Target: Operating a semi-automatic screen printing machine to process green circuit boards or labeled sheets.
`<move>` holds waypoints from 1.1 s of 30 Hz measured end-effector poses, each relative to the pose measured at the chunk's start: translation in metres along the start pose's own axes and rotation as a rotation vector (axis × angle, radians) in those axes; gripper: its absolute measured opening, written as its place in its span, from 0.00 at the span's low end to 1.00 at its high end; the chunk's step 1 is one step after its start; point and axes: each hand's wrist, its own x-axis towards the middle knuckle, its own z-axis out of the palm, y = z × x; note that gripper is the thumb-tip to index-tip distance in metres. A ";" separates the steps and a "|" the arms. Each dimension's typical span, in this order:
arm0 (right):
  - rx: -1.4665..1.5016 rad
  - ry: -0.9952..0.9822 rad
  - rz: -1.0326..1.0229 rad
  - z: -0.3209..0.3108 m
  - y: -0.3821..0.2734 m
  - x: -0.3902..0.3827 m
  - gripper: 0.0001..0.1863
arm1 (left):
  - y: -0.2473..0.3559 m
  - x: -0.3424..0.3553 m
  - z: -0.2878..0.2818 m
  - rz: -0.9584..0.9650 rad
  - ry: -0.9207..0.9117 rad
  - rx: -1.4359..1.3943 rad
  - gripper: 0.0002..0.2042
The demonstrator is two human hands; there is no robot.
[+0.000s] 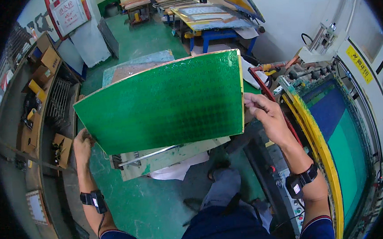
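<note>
- Green rectangular panel (164, 106): glossy, with a pale edge and faint rows of dark patterning.
- Tilted, broad face visible.
- Held aloft between the left hand (83, 146) and right hand (268, 115), at opposite ends.

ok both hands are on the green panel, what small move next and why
I'd probably raise the left hand slightly to level the green panel: its left end sits lower in view than the end at the right hand. Keeping fingers at the edges seems wise, since the face looks glossy.
</note>
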 end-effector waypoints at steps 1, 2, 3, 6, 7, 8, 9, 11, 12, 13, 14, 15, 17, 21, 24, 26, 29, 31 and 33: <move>-0.001 0.000 -0.002 0.001 -0.001 0.000 0.19 | -0.003 -0.001 0.001 -0.019 0.018 -0.051 0.21; 0.001 0.004 0.000 0.002 -0.001 0.001 0.19 | -0.004 -0.001 0.001 -0.037 0.036 -0.101 0.21; 0.002 0.010 0.003 0.003 -0.003 0.001 0.19 | -0.005 -0.001 0.001 -0.036 0.037 -0.104 0.21; 0.001 0.017 0.008 0.007 -0.002 0.003 0.19 | -0.011 -0.001 -0.003 -0.044 0.022 -0.115 0.23; 0.004 0.010 0.007 0.009 -0.002 0.004 0.19 | -0.017 -0.002 -0.005 -0.050 0.025 -0.092 0.22; 0.021 0.017 0.002 0.010 -0.002 0.005 0.20 | -0.023 -0.003 -0.008 -0.058 0.029 -0.067 0.22; 0.036 0.021 0.000 0.013 -0.001 0.007 0.20 | -0.021 -0.003 -0.006 -0.070 0.033 -0.062 0.22; -0.038 0.035 -0.022 0.009 0.000 0.012 0.21 | -0.002 0.001 -0.004 -0.020 0.030 -0.057 0.19; -0.049 0.046 -0.006 0.008 -0.006 0.015 0.21 | 0.005 0.003 -0.008 -0.007 0.039 0.032 0.19; -0.055 0.067 0.003 0.002 -0.007 0.015 0.22 | 0.012 0.009 -0.009 0.008 0.043 0.118 0.19; -0.067 0.087 0.015 -0.001 -0.005 0.018 0.24 | 0.017 0.012 -0.006 0.038 0.092 0.030 0.20; -0.054 0.123 -0.010 -0.005 -0.013 0.019 0.25 | 0.027 0.016 -0.003 0.084 0.138 -0.066 0.20; 0.070 0.143 -0.037 -0.007 -0.004 0.026 0.27 | 0.045 0.013 -0.007 0.070 0.165 -0.033 0.21; 0.090 0.209 -0.063 -0.012 -0.017 0.031 0.23 | 0.063 0.016 -0.012 0.076 0.125 -0.046 0.23; 0.062 0.193 -0.095 -0.008 -0.024 0.031 0.20 | 0.050 0.022 -0.014 0.022 0.060 -0.051 0.24; 0.056 0.211 -0.073 -0.008 -0.026 0.030 0.18 | 0.047 0.023 -0.013 -0.002 0.021 -0.033 0.24; 0.035 0.210 -0.056 -0.011 -0.027 0.029 0.17 | 0.056 0.023 -0.010 0.000 -0.013 -0.020 0.25; 0.025 0.205 -0.051 -0.012 -0.027 0.029 0.17 | 0.055 0.023 -0.010 0.010 0.020 0.005 0.23; 0.025 0.196 -0.053 -0.012 -0.028 0.029 0.17 | 0.056 0.022 -0.010 0.019 0.053 0.032 0.21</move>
